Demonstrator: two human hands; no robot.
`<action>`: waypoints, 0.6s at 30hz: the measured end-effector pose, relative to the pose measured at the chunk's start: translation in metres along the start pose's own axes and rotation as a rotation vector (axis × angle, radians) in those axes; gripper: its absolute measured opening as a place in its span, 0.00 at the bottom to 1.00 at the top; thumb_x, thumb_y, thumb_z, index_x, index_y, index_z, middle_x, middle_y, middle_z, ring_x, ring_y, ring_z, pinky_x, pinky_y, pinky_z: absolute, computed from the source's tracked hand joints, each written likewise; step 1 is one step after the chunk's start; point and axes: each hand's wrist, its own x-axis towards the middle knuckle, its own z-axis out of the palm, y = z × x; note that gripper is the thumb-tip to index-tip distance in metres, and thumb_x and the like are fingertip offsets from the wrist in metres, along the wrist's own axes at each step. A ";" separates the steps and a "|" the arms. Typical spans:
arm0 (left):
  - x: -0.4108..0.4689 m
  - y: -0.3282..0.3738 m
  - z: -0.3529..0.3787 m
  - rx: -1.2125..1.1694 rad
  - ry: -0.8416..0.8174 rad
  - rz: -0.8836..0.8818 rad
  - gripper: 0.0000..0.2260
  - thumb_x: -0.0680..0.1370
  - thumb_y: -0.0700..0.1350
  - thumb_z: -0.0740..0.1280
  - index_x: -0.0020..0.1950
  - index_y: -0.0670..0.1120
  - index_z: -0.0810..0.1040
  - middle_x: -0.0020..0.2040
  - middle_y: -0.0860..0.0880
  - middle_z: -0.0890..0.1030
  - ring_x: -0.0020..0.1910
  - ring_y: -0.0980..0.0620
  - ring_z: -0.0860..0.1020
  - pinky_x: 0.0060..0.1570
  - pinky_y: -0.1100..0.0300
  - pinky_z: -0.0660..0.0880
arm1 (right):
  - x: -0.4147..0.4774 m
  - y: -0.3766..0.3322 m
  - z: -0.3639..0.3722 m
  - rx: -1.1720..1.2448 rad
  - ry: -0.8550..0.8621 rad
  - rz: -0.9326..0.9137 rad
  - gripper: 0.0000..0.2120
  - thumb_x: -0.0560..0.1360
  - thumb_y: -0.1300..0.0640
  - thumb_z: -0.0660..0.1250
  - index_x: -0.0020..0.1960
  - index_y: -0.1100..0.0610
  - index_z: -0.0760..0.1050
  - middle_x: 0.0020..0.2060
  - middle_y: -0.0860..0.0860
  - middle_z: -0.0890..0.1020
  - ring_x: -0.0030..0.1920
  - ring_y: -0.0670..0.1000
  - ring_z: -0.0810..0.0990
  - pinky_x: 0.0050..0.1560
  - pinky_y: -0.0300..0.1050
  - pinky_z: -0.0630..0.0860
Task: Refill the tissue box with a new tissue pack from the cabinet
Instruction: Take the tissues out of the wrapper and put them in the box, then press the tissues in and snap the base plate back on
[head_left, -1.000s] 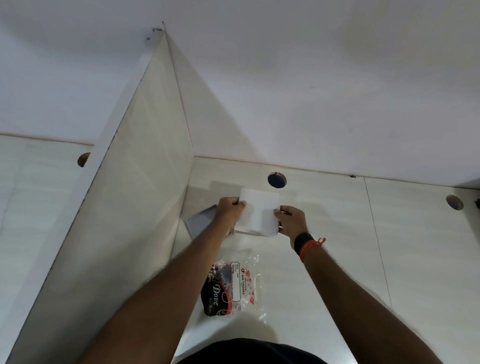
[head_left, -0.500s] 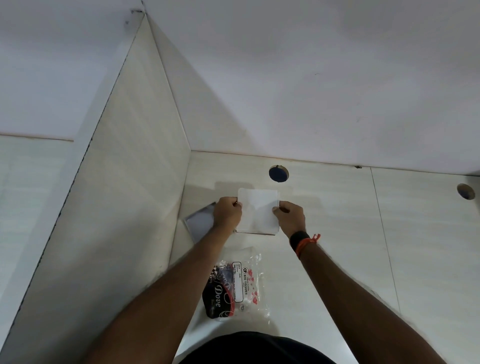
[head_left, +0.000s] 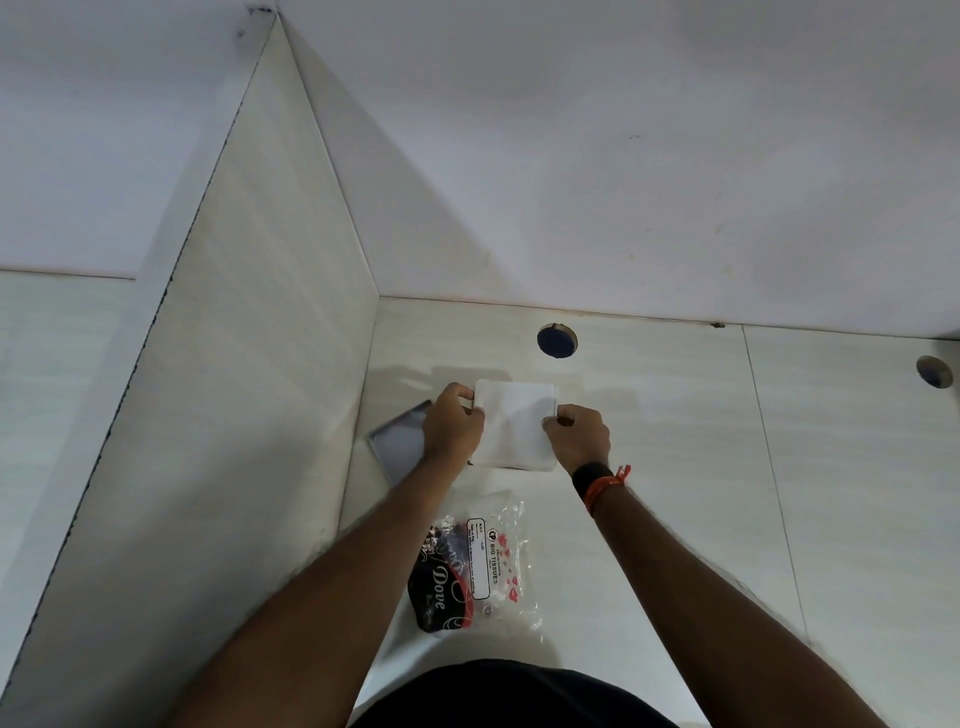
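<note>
Both forearms reach straight forward over the pale, faintly striped desk surface (head_left: 649, 519), and the two hands hold a square white stack of tissues (head_left: 514, 423) between them near the back of the desk. The left hand (head_left: 453, 427) pinches the stack's left edge with curled fingers, while the right hand (head_left: 577, 435), with a black band and orange thread at its wrist, pinches the right edge. A grey box lid (head_left: 397, 447) lies just left of the left hand beside the upright side panel (head_left: 234, 415), and the emptied clear plastic tissue wrapper with black and red print (head_left: 475, 566) lies between the forearms.
</note>
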 end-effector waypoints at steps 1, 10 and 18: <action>0.000 0.000 0.000 0.006 0.006 0.011 0.11 0.75 0.41 0.67 0.57 0.45 0.78 0.48 0.45 0.85 0.48 0.44 0.82 0.39 0.61 0.69 | 0.000 0.000 0.000 -0.006 0.005 0.005 0.08 0.76 0.60 0.66 0.41 0.62 0.81 0.37 0.56 0.81 0.39 0.56 0.76 0.35 0.36 0.67; -0.005 -0.020 -0.004 0.343 0.090 0.497 0.20 0.74 0.38 0.69 0.65 0.44 0.72 0.64 0.45 0.76 0.57 0.42 0.79 0.48 0.46 0.80 | -0.007 0.004 -0.004 -0.067 0.047 -0.225 0.24 0.74 0.59 0.70 0.66 0.53 0.64 0.58 0.54 0.78 0.49 0.56 0.80 0.50 0.48 0.77; 0.015 -0.035 -0.012 0.826 -0.279 0.854 0.34 0.74 0.45 0.72 0.77 0.43 0.64 0.79 0.43 0.62 0.78 0.45 0.61 0.69 0.49 0.69 | -0.005 0.017 -0.011 -0.638 -0.246 -0.568 0.33 0.74 0.53 0.71 0.76 0.56 0.64 0.78 0.54 0.62 0.72 0.60 0.65 0.68 0.52 0.70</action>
